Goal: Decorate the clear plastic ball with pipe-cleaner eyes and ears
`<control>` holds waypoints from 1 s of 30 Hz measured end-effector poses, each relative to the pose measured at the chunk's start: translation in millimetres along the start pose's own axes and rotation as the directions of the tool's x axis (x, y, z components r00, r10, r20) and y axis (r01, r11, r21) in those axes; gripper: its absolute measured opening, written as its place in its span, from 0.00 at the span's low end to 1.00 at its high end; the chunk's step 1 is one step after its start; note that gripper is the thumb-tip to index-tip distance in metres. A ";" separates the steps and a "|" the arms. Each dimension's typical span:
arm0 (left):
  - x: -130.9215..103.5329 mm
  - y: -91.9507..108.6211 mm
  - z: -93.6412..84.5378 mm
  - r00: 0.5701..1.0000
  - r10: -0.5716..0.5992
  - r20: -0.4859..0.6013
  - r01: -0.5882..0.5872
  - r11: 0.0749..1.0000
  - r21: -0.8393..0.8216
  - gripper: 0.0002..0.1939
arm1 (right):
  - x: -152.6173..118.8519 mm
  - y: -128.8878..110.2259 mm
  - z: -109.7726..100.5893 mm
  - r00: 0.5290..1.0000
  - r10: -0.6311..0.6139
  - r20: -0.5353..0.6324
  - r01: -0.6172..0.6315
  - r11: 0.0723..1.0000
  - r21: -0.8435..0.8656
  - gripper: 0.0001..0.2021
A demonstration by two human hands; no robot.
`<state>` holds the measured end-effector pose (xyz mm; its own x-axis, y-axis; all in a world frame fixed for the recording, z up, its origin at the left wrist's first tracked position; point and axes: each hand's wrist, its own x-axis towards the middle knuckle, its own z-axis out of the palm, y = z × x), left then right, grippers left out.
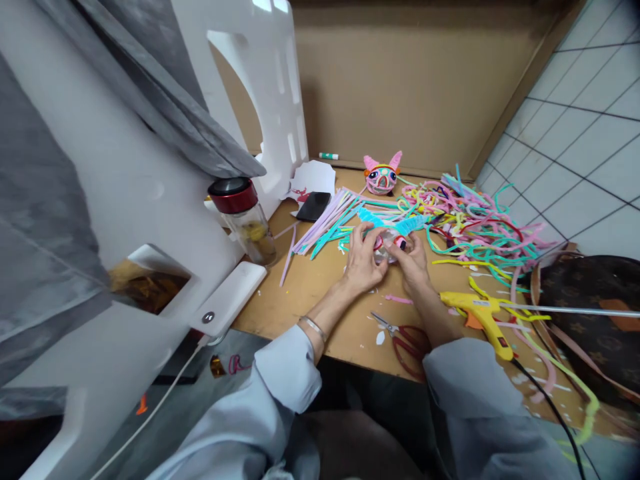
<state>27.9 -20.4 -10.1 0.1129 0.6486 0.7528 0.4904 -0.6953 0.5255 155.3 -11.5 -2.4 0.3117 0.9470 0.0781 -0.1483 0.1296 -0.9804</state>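
A half-made pipe-cleaner animal head (384,251) with a see-through body, two blue fuzzy ears and dark eye pieces is between my hands. My left hand (364,260) curls its fingers over the left side. From the right, my right hand (414,263) grips it with the thumb near one eye piece. Part of the body is hidden behind my fingers. Red-handled scissors (407,347) lie below my right hand, close to the table's front edge. A yellow glue gun (477,310) lies to the right with a glue stick in its back.
Behind my hands stands a pink-eared animal head (382,179). Loose pipe cleaners (475,220) pile up at the right; straight ones (330,223) lie left. A glass bottle (250,227), a phone (313,207), a white power bank (230,300) and a brown bag (580,307) surround the work area.
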 end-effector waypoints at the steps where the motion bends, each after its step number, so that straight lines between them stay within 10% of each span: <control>1: -0.2 -1.3 0.6 1.000 0.010 -0.006 -0.010 1.000 0.000 0.29 | -0.5 0.1 0.6 1.000 0.003 -0.011 -0.003 1.000 0.007 0.48; 30: 3.0 -9.4 -8.7 0.997 0.008 0.079 -0.009 1.000 0.016 0.29 | -2.6 2.6 -3.7 0.999 0.051 0.013 -0.052 0.995 0.086 0.33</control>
<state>16.1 -14.6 -9.2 0.1850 0.6656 0.7230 0.5030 -0.6962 0.5121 157.6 -14.8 -5.8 0.2910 0.9562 0.0303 -0.2443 0.1049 -0.9640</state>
